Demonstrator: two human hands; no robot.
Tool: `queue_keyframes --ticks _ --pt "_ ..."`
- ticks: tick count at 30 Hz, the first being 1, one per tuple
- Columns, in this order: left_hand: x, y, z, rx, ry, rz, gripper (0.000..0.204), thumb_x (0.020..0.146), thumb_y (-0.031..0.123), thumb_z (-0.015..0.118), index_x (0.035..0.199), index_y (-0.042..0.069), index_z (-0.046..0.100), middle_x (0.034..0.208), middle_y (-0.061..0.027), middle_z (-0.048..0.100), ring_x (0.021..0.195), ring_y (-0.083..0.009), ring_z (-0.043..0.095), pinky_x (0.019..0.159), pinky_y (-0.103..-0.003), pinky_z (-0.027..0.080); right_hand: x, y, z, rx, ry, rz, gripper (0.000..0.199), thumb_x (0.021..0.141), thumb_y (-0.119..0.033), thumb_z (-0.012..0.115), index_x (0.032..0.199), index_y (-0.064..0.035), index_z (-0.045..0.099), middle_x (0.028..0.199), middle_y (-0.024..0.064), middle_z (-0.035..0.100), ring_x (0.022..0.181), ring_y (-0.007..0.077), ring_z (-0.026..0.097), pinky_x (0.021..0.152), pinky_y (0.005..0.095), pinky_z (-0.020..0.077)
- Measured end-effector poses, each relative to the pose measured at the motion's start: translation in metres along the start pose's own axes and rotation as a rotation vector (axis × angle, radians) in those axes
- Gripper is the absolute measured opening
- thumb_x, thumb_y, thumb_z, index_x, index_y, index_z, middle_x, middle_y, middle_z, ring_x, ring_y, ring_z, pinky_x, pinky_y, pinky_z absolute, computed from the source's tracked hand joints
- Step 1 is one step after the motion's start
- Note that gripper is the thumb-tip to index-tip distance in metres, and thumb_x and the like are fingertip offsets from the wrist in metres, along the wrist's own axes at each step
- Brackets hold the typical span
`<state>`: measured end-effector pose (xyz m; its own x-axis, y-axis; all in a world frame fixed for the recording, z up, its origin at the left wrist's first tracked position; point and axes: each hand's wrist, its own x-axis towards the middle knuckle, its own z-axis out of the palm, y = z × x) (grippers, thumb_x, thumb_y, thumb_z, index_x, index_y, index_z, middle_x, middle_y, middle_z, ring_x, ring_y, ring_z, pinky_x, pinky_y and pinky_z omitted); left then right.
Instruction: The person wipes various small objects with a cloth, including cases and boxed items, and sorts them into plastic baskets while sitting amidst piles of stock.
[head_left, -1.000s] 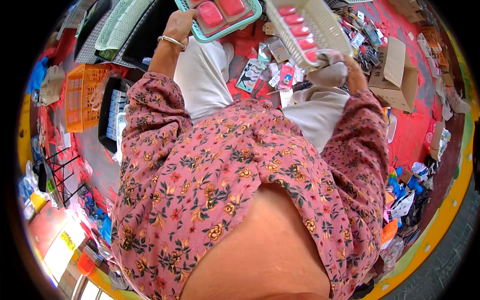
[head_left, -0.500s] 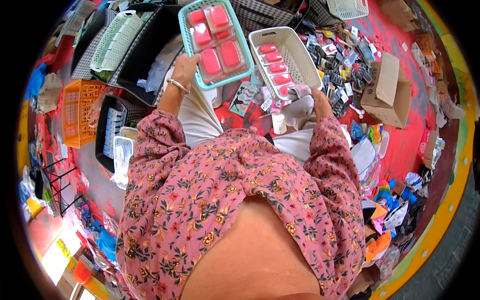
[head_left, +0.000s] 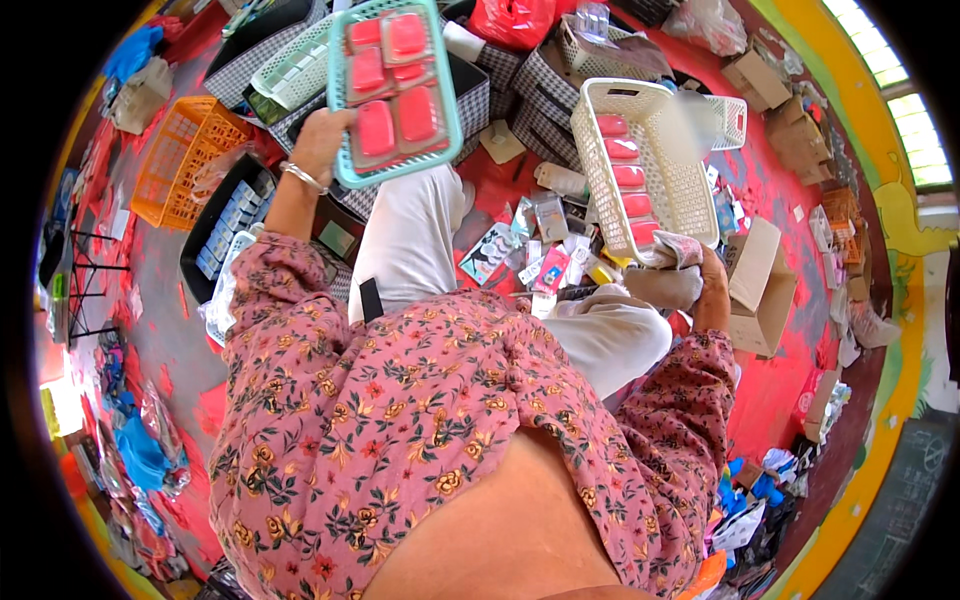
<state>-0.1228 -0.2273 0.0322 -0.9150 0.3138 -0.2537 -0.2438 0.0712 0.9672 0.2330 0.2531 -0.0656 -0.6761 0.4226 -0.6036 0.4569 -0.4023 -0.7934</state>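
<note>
My left hand (head_left: 318,150) is closed on the near left side of a teal plastic basket (head_left: 449,90), held up tilted. In that basket lie several clear packs with red boxes (head_left: 417,113), side by side. On the right, a cream plastic basket (head_left: 690,215) is held up too, with a row of small red packs (head_left: 629,178) along its left side. My right hand (head_left: 713,285) is at its near right corner, closed on a greyish cloth (head_left: 675,255) bunched against the rim. The fingers of that hand are partly hidden.
Small packaged goods (head_left: 550,245) lie scattered on the red floor between my legs. An open cardboard box (head_left: 765,290) stands at right. To the left are an orange crate (head_left: 190,160) and a black bin (head_left: 225,235) of packs. Checkered fabric bins (head_left: 545,110) stand ahead.
The view has shifted, and my legs have moved as if stepping. Both baskets are still in my hands, now farther apart. The cream basket sits farther right, away from the pile of goods.
</note>
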Motion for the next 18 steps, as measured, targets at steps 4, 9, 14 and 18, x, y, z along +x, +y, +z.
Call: queue_keyframes --ticks 4,9,14,18 --pt "0.008 -0.001 -0.051 0.013 0.116 0.053 0.017 0.074 0.013 0.050 0.077 -0.002 0.057 0.065 -0.0028 0.054 0.053 -0.0115 0.051 0.049 -0.026 0.041 -0.002 -0.025 0.025 -0.037 0.020 -0.138 0.027 0.082 -0.022 0.044 0.093 -0.0039 0.060 0.081 0.0090 0.060 0.068 0.0202 0.059 0.062 0.0325 0.0472" --pt "-0.043 0.012 -0.095 -0.002 0.362 0.068 0.013 0.074 0.011 0.050 0.076 -0.001 0.055 0.063 -0.0018 0.052 0.051 -0.0121 0.050 0.047 -0.026 0.041 0.025 -0.062 0.102 -0.077 -0.107 -0.295 0.026 0.081 -0.022 0.043 0.092 -0.0062 0.060 0.078 0.0075 0.060 0.065 0.0190 0.058 0.059 0.0309 0.0463" --pt "-0.078 -0.014 -0.123 -0.046 0.522 -0.009 0.006 0.074 0.009 0.050 0.073 0.005 0.053 0.063 0.0021 0.048 0.053 -0.0081 0.046 0.049 -0.023 0.038 0.056 -0.105 0.198 -0.144 -0.269 -0.421 0.025 0.081 -0.023 0.043 0.091 -0.0086 0.061 0.075 0.0061 0.059 0.062 0.0178 0.057 0.055 0.0292 0.0454" --pt "-0.090 -0.036 -0.129 -0.032 0.607 -0.019 0.012 0.071 0.010 0.052 0.066 -0.001 0.055 0.056 -0.0001 0.047 0.049 -0.0096 0.046 0.043 -0.026 0.035 0.064 -0.116 0.271 -0.165 -0.368 -0.466 0.025 0.080 -0.023 0.043 0.091 -0.0105 0.061 0.072 0.0049 0.059 0.060 0.0168 0.057 0.052 0.0279 0.0447"
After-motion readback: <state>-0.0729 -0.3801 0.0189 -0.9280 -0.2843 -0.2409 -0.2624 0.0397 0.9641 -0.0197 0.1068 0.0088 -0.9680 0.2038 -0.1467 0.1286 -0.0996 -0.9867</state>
